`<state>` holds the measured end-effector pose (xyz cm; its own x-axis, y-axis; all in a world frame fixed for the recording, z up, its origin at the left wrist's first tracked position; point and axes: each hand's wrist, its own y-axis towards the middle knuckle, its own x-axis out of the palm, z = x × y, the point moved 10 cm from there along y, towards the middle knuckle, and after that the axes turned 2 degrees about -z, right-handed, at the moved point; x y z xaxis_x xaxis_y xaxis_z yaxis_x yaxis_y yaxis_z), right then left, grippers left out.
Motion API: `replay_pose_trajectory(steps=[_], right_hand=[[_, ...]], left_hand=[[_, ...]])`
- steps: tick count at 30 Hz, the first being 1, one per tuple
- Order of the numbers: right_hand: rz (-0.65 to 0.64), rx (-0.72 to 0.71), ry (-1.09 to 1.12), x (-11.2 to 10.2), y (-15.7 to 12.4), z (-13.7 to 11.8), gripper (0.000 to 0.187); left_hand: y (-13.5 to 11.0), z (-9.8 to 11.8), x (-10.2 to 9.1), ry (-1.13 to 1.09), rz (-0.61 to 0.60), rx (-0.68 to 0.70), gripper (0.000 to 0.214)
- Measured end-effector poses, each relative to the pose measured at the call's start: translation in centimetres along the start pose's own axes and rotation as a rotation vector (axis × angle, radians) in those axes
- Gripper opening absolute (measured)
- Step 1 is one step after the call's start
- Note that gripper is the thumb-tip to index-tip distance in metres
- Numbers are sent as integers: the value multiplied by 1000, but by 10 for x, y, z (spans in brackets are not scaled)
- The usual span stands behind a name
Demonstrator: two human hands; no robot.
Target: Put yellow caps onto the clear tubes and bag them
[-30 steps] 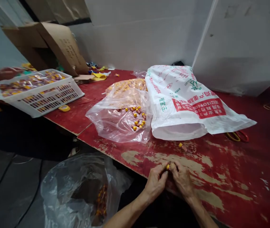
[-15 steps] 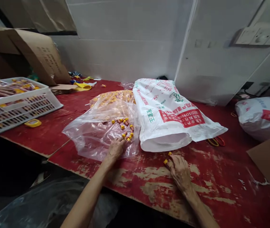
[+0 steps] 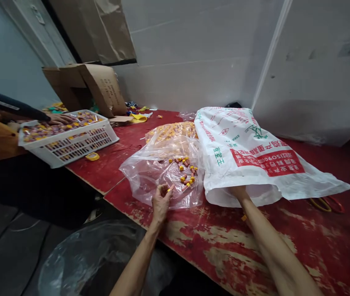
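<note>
Yellow at one end, one small reddish cylindrical piece (image 3: 171, 188) sits clamped between the thumb and fingers of the left hand (image 3: 161, 202), over one clear plastic bag (image 3: 141, 172). Roughly a dozen stubby, yellow-capped loose pieces (image 3: 183, 179) show there, too clustered to count exactly. Beside it lies one white woven sack with red-and-green print (image 3: 255, 144); the right hand (image 3: 238, 190) is mostly hidden in its mouth, fingers impossible to tell.
</note>
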<state>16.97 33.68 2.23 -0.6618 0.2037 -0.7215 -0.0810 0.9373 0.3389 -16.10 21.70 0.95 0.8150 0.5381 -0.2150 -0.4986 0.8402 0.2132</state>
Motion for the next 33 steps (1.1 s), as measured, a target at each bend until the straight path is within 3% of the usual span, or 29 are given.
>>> replay_pose_trajectory(steps=[2, 5, 8, 11, 13, 16, 19, 24, 29, 33], right_hand=[[-22, -6, 50, -6, 1, -2, 21], [-21, 15, 108, -24, -12, -1, 20], [-9, 80, 206, -41, -56, -3, 32], [-84, 221, 649, -33, -121, -7, 25], [-145, 312, 912, -21, -159, -14, 26], [-158, 344, 907, -16, -190, -21, 29], [-167, 269, 740, -21, -197, -30, 26], [-301, 77, 600, -18, -206, -55, 26], [-223, 65, 512, -13, -216, -50, 26], [-210, 33, 403, -6, -218, -45, 27]], left_hand=[[-18, 2, -1, -127, -10, -39, 38], [-52, 4, 16, -455, -88, -171, 40], [-91, 5, 49, -762, -181, -351, 40], [-128, 10, 85, -835, -291, -446, 36], [-148, 13, 104, -823, -351, -473, 34], [-170, 16, 119, -734, -404, -494, 34], [-182, 21, 121, -607, -440, -470, 33], [-192, 30, 115, -345, -477, -315, 36], [-200, 30, 114, -189, -500, -228, 38], [-198, 38, 123, -104, -614, -99, 37]])
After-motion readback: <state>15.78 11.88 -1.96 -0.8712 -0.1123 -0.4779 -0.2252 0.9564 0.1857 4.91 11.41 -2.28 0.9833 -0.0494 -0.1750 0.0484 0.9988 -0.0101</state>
